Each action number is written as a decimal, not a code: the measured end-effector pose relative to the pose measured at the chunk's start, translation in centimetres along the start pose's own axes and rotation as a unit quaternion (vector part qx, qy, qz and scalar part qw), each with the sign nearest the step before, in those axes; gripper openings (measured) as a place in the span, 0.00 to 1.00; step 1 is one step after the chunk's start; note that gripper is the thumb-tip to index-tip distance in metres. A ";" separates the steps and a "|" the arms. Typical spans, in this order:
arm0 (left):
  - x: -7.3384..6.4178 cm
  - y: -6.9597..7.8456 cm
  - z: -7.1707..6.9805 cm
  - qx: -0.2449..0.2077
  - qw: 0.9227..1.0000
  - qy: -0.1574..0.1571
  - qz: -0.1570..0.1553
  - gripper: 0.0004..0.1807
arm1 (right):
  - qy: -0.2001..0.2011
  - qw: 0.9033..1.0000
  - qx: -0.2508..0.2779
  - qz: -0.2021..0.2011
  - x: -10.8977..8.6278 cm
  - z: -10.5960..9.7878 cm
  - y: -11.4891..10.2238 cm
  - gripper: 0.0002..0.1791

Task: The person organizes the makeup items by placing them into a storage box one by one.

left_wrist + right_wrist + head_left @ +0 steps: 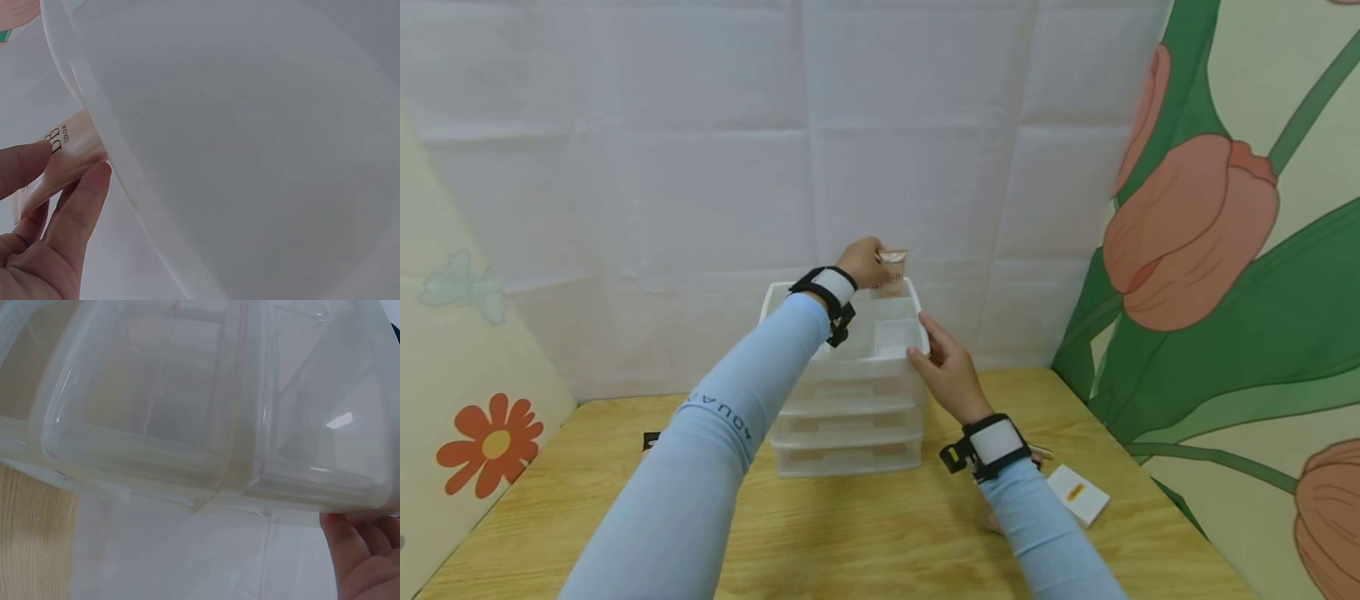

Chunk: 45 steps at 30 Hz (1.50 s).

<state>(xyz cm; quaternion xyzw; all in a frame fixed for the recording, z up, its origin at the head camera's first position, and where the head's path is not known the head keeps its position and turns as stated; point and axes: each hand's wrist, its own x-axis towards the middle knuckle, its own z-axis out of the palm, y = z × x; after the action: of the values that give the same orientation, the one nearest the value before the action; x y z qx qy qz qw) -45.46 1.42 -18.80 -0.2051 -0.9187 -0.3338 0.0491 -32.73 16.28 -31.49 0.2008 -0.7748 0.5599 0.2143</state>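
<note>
My left hand (861,262) pinches a beige-pink cosmetic tube (892,268) at the back right of the organizer's top tray. In the left wrist view the tube (78,147) has dark lettering, and thumb and fingers hold it close against the tray's white rim (119,169). A white drawer organizer (850,460) with translucent stacked drawers stands on the table; its top tray has divided compartments. My right hand (953,377) grips the tray's right front corner, thumb at the rim and fingers along the side. In the right wrist view those fingers (347,547) touch the organizer's edge.
On the wooden table (850,542), a white box (1077,494) with a yellow label lies at the right. Other small items are partly hidden beneath the right forearm. A small black item (651,439) shows beside the left sleeve. Behind the organizer hangs a white cloth (700,208).
</note>
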 end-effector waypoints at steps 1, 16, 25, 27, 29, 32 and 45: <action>0.0 0.0 0.0 -0.002 1.000 0.000 -0.002 0.20 | 0.001 1.000 0.004 0.001 0.1 0.0 0.6 0.33; -1.9 0.6 -2.7 -0.026 1.000 0.009 0.009 0.24 | -0.003 1.000 -0.005 0.017 0.5 -0.2 1.4 0.34; -2.6 0.7 -5.0 -0.003 1.000 0.006 0.023 0.25 | -0.010 1.000 -0.008 0.019 0.9 -1.1 1.6 0.34; -3.1 0.6 -5.7 -0.008 0.999 0.008 0.032 0.25 | -0.010 1.000 -0.011 0.022 0.9 -1.3 1.7 0.34; -3.7 0.5 -6.4 -0.014 0.999 0.007 0.035 0.25 | -0.011 1.000 -0.011 0.021 0.9 -1.4 1.7 0.34; -4.6 0.1 -7.6 -0.023 0.999 0.008 0.037 0.24 | -0.012 1.000 -0.007 0.019 0.9 -1.6 1.9 0.34; -10.1 -2.6 -11.7 0.013 0.999 0.004 0.035 0.24 | -0.033 0.999 0.003 0.033 0.9 -2.9 1.8 0.34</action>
<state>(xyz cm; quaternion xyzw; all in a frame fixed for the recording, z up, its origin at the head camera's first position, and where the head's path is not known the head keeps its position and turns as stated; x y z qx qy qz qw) -37.86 -11.26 -13.58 -0.2354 -0.9149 -0.3210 0.0674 -34.17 19.51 -31.52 0.1941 -0.7863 0.5617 0.1689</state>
